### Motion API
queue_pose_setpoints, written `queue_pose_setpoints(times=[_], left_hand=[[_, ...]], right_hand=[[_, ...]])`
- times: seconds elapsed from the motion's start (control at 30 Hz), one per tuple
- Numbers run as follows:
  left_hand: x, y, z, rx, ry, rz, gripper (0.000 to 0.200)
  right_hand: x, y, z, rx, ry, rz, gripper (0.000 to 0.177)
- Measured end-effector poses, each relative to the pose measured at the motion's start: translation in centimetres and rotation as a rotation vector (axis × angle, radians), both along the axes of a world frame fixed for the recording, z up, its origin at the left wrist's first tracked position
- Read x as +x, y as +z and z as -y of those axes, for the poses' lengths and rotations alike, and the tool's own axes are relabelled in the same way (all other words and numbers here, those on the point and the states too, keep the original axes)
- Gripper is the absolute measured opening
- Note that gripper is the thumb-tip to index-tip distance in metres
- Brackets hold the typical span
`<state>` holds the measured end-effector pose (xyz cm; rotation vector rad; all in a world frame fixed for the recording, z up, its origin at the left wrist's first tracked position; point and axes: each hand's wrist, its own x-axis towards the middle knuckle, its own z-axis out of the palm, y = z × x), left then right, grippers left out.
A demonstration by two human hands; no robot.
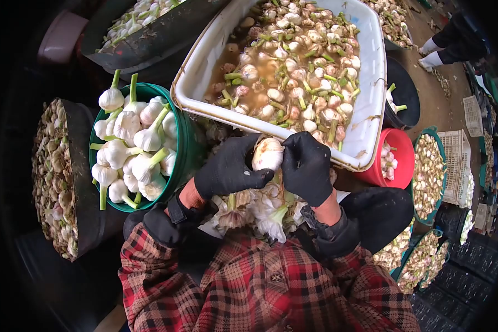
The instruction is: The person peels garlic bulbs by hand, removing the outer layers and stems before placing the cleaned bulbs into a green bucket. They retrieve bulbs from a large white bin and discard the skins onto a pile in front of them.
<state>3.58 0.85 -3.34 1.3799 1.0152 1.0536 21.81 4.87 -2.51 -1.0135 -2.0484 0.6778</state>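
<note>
Between my hands is a whole garlic bulb point(268, 154) with brownish patches on its pale skin. My left hand point(231, 167), in a black glove, is closed around its left side, thumb underneath. My right hand point(309, 167), gloved too, has curled fingers pressed against the bulb's right edge; its fingertips are partly hidden. Below them, loose garlic skins and stems point(271, 213) lie heaped over my lap. Just beyond my hands is the rim of a white tub point(235, 117), holding many small bulbs in brown water.
At left stands a green bucket point(185, 149) of clean white bulbs with stems, beside a dark container point(83, 171) of unpeeled garlic. A red bucket point(399, 152), a green basket point(444, 182) and a cream crate point(455, 160) are at right. A person's legs point(448, 41) show far right.
</note>
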Motion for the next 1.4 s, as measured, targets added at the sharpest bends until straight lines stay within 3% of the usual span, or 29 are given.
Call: queue_pose_setpoints(times=[0.13, 0.43, 0.5, 0.6, 0.67, 0.73, 0.77, 0.83, 0.97, 1.13, 1.23, 1.4], left_hand=[[-0.1, 1.5, 0.2, 0.032, -0.072, -0.190, 0.053], [0.5, 0.2, 0.7, 0.040, -0.077, -0.180, 0.060], [0.5, -0.4, 0.4, -0.013, -0.060, -0.113, 0.058], [0.7, -1.0, 0.5, -0.103, -0.043, -0.019, 0.055], [0.8, -0.4, 0.5, -0.129, -0.049, 0.003, 0.053], [1.0, 0.9, 0.5, -0.128, -0.085, -0.229, 0.044], [0.9, 0.4, 0.5, -0.127, -0.083, -0.230, 0.044], [0.7, -1.1, 0.5, -0.082, -0.062, -0.296, 0.039], [1.1, 0.2, 0.8, -0.076, 0.005, -0.354, 0.035], [1.7, -0.6, 1.3, 0.217, 0.124, -0.447, 0.046], [1.8, 0.1, 1.4, 0.331, 0.082, -0.495, 0.052], [1.9, 0.4, 2.1, 0.342, 0.121, -0.430, 0.053]], right_hand=[[0.4, -0.2, 0.1, -0.084, 0.014, -0.045, 0.007], [1.5, -1.4, 0.0, -0.215, 0.063, -0.085, 0.006], [1.5, -1.0, 0.1, -0.476, -0.010, -0.183, 0.008], [0.9, 0.2, 0.7, -0.473, -0.045, -0.320, 0.009], [1.1, -0.2, 1.0, -0.447, -0.061, -0.250, 0.009], [1.2, -1.2, 1.3, -0.352, -0.048, -0.119, 0.009], [1.1, -1.6, 1.6, -0.351, -0.046, -0.120, 0.009], [0.6, -2.1, 1.9, -0.026, -0.016, 0.016, 0.009], [0.1, -2.5, 2.0, -0.119, -0.064, -0.014, 0.010], [-0.2, -2.5, 1.8, -0.190, -0.137, -0.072, 0.005], [0.2, -3.1, 1.2, -0.202, -0.190, -0.079, 0.007], [0.3, -2.6, 0.9, -0.366, -0.155, -0.138, 0.010]])
